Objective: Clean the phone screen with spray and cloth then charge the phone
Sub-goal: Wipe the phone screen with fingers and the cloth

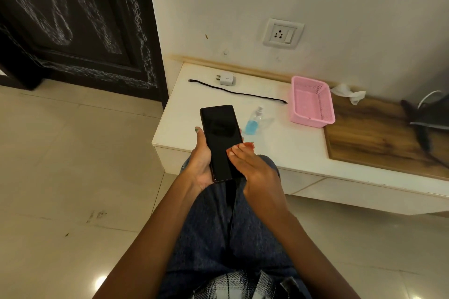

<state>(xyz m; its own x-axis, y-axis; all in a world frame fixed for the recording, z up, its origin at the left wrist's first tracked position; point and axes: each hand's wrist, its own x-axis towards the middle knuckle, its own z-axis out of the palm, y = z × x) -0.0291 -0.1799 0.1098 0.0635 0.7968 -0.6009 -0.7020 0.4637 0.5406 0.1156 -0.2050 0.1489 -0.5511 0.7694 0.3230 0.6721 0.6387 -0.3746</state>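
Pink basket (pixel 313 104) on white ledge (pixel 279 153), crumpled tissue (pixel 348 92) beside it, dark carved door (pixel 73 19), tiled floor (pixel 60 177)

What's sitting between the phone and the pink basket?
In the head view, the spray bottle with blue liquid stands on the white tabletop between the phone and the pink basket.

One phone (pixel 221 141), one spray bottle (pixel 254 121), one cable (pixel 238 93), one charger (pixel 226 79), one basket (pixel 313 104).

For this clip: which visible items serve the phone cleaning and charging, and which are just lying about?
In use: black glass phone in left hand; red cloth under right hand; clear spray bottle of blue liquid; white charger plug; black cable; white wall socket.
Lying about: pink plastic basket; crumpled white tissue.
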